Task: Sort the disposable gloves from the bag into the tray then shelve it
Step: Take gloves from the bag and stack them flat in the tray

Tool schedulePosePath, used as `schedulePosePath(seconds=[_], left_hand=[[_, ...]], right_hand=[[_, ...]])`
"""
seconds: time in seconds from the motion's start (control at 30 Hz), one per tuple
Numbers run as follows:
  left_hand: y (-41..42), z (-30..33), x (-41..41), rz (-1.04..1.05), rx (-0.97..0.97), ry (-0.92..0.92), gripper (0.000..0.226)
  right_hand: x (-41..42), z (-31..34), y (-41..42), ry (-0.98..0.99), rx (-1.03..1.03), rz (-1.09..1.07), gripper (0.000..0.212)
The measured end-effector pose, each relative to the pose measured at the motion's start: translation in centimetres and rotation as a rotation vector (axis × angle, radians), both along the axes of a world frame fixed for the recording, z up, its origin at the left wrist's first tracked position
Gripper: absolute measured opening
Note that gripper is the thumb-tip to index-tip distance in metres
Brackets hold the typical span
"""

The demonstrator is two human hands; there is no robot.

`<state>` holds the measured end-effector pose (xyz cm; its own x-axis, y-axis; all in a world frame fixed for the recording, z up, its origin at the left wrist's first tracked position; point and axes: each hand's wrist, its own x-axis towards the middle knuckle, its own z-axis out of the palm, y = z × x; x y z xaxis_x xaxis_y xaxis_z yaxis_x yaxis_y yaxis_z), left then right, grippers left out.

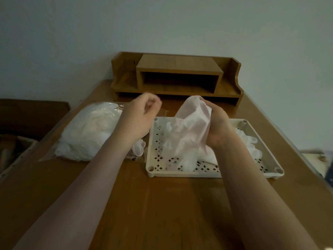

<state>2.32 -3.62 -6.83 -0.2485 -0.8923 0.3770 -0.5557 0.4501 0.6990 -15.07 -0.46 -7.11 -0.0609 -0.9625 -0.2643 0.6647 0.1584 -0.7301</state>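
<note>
A person's two bare forearms reach over a wooden surface [162, 204]. The right hand [219, 121] has a closed grip around a translucent white disposable glove [187, 130], which hangs down into a cream perforated tray [155, 141]. More gloves [249, 141] lie in the tray's right side. The left hand [142, 112] hovers with fingers curled, its grip holding nothing. Left of the tray lies a clear bag [90, 130] full of gloves. A wooden shelf [177, 76] stands behind against the wall.

A wooden surface [162, 204] is carrying a clear bag [90, 130] of gloves at left, a perforated cream tray [180, 175] beside it, and a wooden shelf [177, 76] sitting at the far edge.
</note>
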Motion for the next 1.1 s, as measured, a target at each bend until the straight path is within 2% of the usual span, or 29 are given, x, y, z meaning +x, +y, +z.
schedulePosePath(seconds=[0.07, 0.13, 0.17, 0.27, 0.33, 0.43, 0.53, 0.7, 0.77, 0.87, 0.97, 1.03, 1.1], left_hand=[[1.5, 1.3, -0.9, -0.149, 0.160, 0.159, 0.047], [2.2, 2.2, -1.7, -0.264, 0.328, 0.209, 0.072], [2.3, 2.7, -2.1, -0.310, 0.427, 0.192, 0.076], [2.1, 4.0, -3.3, -0.373, 0.648, 0.125, 0.064], [1.7, 4.0, -3.7, -0.357, 0.675, 0.158, 0.058], [1.6, 3.6, -4.2, -0.337, 0.595, 0.114, 0.040], [2.0, 3.3, -4.3, -0.291, 0.541, 0.147, 0.032], [2.3, 2.4, -4.5, -0.308, 0.632, 0.376, 0.015], [2.4, 2.2, -4.7, -0.314, 0.657, 0.445, 0.017], [2.6, 2.2, -5.0, -0.319, 0.676, 0.529, 0.019], [2.7, 2.3, -5.3, -0.354, 0.673, 0.612, 0.017], [2.7, 2.5, -5.7, -0.352, 0.661, 0.651, 0.018], [2.6, 2.4, -5.8, -0.326, 0.664, 0.678, 0.019]], right_hand=[[-0.4, 1.1, 0.5, 0.070, -0.017, 0.065, 0.020], [-0.9, 2.2, 0.9, 0.086, -0.044, 0.195, 0.015], [-1.1, 2.8, 1.0, 0.112, -0.056, 0.254, 0.015], [-2.0, 3.8, 1.3, 0.318, -0.112, 0.336, 0.020], [-2.5, 4.0, 1.5, 0.489, -0.148, 0.333, 0.027], [-3.8, 3.7, 2.1, 0.672, -0.189, 0.390, 0.050], [-5.0, 3.5, 3.0, 0.888, -0.243, 0.481, 0.035], [-6.6, 2.8, 4.4, 1.287, -0.203, 0.580, 0.021], [-6.8, 2.3, 4.9, 1.424, -0.130, 0.516, 0.024], [-7.4, 1.4, 4.8, 1.601, -0.021, 0.253, 0.030], [-8.0, 1.2, 4.9, 1.526, 0.024, 0.100, 0.022], [-8.6, 1.3, 5.2, 1.278, -0.019, 0.046, 0.024], [-9.7, 1.7, 5.5, 0.900, -0.069, 0.099, 0.025]])
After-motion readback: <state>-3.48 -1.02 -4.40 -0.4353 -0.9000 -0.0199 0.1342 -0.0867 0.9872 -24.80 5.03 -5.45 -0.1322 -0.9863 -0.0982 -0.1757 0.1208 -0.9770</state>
